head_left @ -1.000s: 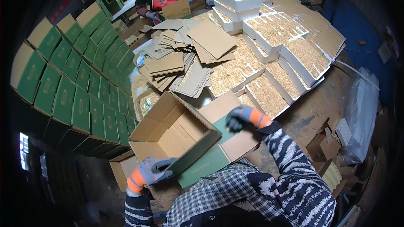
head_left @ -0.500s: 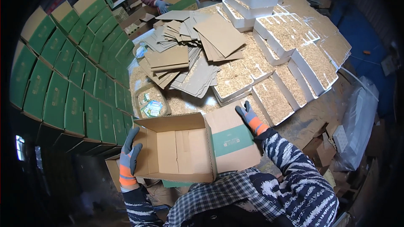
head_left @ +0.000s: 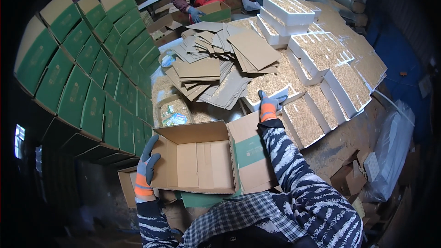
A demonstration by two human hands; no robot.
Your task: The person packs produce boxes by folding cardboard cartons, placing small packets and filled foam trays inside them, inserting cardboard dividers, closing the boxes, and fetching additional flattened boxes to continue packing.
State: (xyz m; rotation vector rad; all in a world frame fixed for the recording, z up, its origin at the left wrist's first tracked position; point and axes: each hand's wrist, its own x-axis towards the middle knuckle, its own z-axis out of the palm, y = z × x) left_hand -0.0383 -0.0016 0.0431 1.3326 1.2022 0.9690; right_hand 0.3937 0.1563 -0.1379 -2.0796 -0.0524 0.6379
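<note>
Right fingers (head_left: pixel 279 99) have moved forward, spread beside a tray (head_left: pixel 253 106).

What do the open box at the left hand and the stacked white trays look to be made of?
Open box: corrugated cardboard, matte brown inside; its cut edge looks ridged.
Stacked white trays: probably plastic foam, smooth; thick white walls suggest it, though rigid plastic is possible.

Left grip (head_left: pixel 146 171) upright, right grip (head_left: pixel 269 106) farther forward, right arm (head_left: pixel 298 170) outstretched
</note>
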